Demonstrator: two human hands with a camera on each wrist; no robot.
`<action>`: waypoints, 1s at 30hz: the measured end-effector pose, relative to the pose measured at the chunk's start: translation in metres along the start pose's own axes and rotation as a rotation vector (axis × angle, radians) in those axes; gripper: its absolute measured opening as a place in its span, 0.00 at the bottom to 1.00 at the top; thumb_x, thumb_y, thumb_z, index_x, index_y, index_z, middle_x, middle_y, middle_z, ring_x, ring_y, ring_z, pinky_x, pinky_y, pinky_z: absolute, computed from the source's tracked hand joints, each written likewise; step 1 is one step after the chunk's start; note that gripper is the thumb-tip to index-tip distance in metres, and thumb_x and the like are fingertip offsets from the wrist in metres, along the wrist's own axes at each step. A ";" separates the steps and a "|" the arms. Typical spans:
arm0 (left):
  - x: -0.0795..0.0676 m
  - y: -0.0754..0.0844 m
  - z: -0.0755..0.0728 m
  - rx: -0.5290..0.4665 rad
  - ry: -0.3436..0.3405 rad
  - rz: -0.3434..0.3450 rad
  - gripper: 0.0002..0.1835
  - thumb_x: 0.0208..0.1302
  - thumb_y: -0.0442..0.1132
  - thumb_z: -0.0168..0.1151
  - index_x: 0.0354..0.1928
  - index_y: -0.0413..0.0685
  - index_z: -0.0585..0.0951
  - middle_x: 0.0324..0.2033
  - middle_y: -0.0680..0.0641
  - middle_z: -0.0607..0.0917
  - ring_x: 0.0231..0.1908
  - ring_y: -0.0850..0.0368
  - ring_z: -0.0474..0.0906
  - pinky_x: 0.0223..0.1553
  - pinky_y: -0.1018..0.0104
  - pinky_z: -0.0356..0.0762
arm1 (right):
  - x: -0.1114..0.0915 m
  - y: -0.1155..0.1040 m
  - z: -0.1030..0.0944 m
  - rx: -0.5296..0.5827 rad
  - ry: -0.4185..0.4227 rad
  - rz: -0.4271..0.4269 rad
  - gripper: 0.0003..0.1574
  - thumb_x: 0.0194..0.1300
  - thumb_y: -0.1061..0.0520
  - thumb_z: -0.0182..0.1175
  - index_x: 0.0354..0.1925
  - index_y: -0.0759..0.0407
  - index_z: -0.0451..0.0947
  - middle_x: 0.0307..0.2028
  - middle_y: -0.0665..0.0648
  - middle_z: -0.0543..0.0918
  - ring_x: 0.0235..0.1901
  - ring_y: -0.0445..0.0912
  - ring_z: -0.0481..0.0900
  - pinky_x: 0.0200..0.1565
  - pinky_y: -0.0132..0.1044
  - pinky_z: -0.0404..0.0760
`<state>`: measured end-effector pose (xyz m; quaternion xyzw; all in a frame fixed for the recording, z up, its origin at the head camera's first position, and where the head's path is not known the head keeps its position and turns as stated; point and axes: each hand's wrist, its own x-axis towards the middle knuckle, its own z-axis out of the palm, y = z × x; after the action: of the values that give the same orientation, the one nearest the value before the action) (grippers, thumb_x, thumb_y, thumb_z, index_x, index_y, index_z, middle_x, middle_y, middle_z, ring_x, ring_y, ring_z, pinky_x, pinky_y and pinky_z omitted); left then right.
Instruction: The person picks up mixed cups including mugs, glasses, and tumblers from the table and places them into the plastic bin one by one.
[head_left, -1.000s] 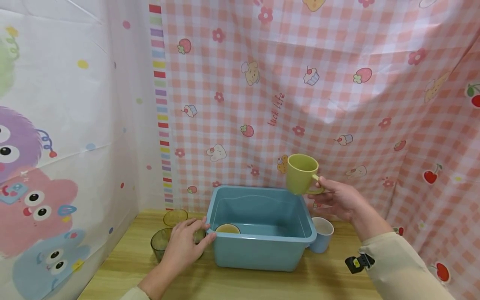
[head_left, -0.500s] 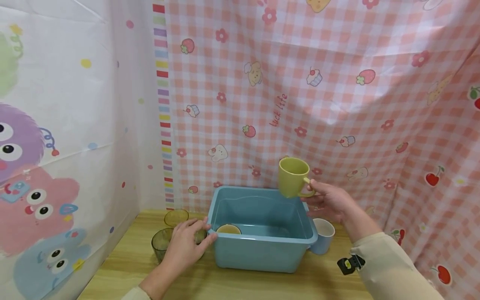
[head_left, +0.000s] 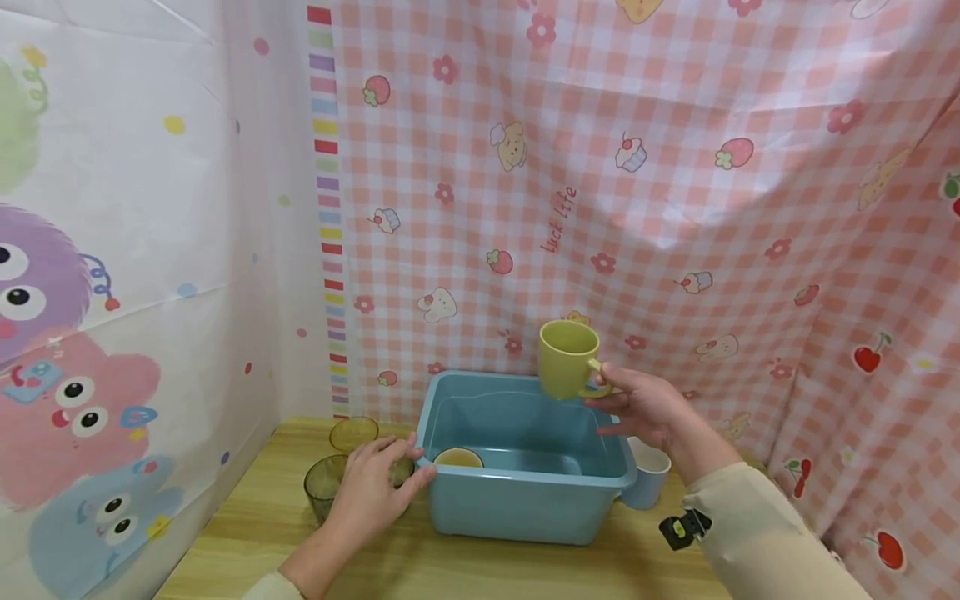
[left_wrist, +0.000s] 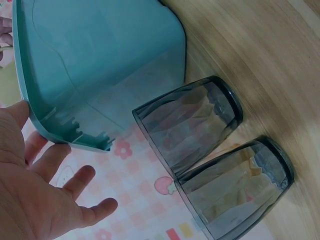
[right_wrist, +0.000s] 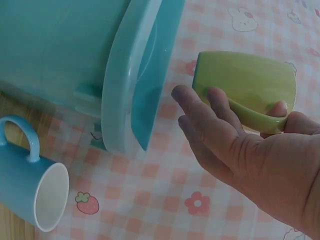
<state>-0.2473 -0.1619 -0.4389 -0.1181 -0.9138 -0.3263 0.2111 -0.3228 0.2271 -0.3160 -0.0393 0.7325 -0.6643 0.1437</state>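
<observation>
My right hand (head_left: 637,404) grips a yellow-green mug (head_left: 567,360) by its handle, thumb on top. The mug is upright above the back right part of a blue plastic basin (head_left: 517,510). In the right wrist view the mug (right_wrist: 250,85) is clear of the basin's rim, with the other fingers stretched beneath it. My left hand (head_left: 369,492) rests at the basin's left front corner. In the left wrist view its thumb and fingertips (left_wrist: 59,150) touch the rim, the other fingers spread loosely. Inside the basin, a cream-coloured cup (head_left: 458,457) shows at the left front.
A light blue mug (head_left: 647,473) with a white inside stands right of the basin. On the left are an amber glass (head_left: 354,433) and grey glasses (left_wrist: 187,125), partly behind my left hand. Checked cloth (head_left: 450,250) hangs behind the wooden table (head_left: 247,533).
My right hand has carried the yellow-green mug left and slightly down, from the basin's right edge to over its inside. The left hand has stayed at the rim.
</observation>
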 end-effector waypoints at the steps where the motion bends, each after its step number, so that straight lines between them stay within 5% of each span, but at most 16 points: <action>1: 0.000 0.000 0.000 0.000 0.000 0.001 0.22 0.68 0.52 0.75 0.58 0.48 0.88 0.62 0.49 0.89 0.69 0.36 0.77 0.74 0.25 0.63 | 0.001 0.000 0.002 -0.002 0.002 0.000 0.21 0.86 0.39 0.48 0.42 0.46 0.80 0.59 0.58 0.86 0.68 0.55 0.80 0.71 0.71 0.73; 14: -0.002 0.001 -0.002 -0.006 0.004 0.009 0.21 0.69 0.54 0.73 0.56 0.49 0.89 0.64 0.49 0.87 0.68 0.36 0.78 0.73 0.25 0.64 | 0.009 0.006 0.019 -0.030 0.028 0.003 0.19 0.85 0.40 0.51 0.40 0.48 0.78 0.68 0.65 0.80 0.70 0.61 0.79 0.64 0.65 0.83; 23: -0.002 0.002 -0.002 -0.024 -0.003 -0.005 0.22 0.70 0.55 0.73 0.57 0.50 0.89 0.61 0.49 0.90 0.68 0.36 0.78 0.73 0.25 0.63 | 0.016 0.012 0.028 -0.018 0.029 0.010 0.20 0.85 0.41 0.51 0.38 0.49 0.78 0.72 0.70 0.75 0.67 0.59 0.83 0.64 0.68 0.82; 30: -0.002 0.001 -0.001 -0.021 -0.009 -0.028 0.23 0.69 0.54 0.74 0.58 0.49 0.88 0.62 0.49 0.89 0.69 0.36 0.77 0.75 0.26 0.62 | 0.020 0.015 0.036 -0.003 0.025 0.032 0.20 0.85 0.41 0.51 0.40 0.50 0.78 0.75 0.70 0.71 0.73 0.65 0.76 0.67 0.71 0.78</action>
<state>-0.2453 -0.1623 -0.4384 -0.1088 -0.9128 -0.3383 0.2012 -0.3306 0.1895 -0.3367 -0.0198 0.7358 -0.6612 0.1450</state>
